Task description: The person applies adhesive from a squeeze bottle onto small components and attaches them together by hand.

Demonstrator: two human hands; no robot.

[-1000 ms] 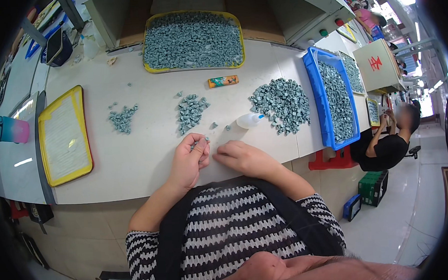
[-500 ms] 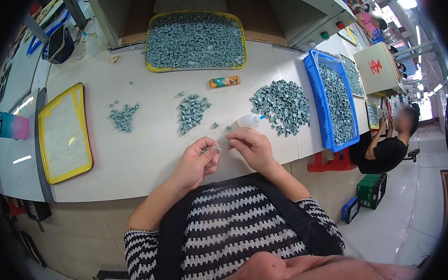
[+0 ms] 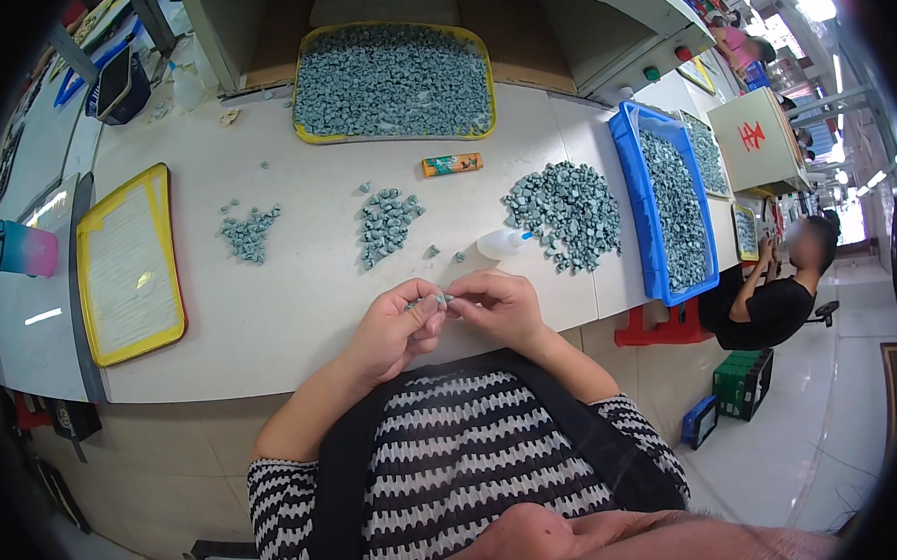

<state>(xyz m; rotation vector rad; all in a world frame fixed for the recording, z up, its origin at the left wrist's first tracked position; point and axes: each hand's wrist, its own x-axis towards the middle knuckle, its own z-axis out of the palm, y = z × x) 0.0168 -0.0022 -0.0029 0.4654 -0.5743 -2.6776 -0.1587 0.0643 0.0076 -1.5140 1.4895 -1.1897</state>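
My left hand (image 3: pixel 394 327) is closed on a small grey-green piece (image 3: pixel 440 300), which shows at its fingertips. The fingers of my right hand (image 3: pixel 502 306) are pinched and meet the left fingertips at that piece; whether they hold a second piece is hidden. Just beyond the right hand a white squeeze bottle (image 3: pixel 499 243) with a blue tip lies on its side. Two loose pieces rest near it. Similar pieces lie in a small left heap (image 3: pixel 250 235), a middle heap (image 3: pixel 388 225) and a larger right heap (image 3: pixel 566 213).
A yellow-rimmed tray (image 3: pixel 392 137) full of pieces stands at the back. An orange tube (image 3: pixel 452 165) lies before it. On the right is a blue bin (image 3: pixel 655 261) of pieces; on the left, a yellow-rimmed white tray (image 3: pixel 128 269) and a cup (image 3: pixel 24 249). A co-worker (image 3: pixel 784 280) sits farther right.
My right hand has moved left, and its fingertips now meet those of my left hand at the small piece. The heaps and bottle have not moved.
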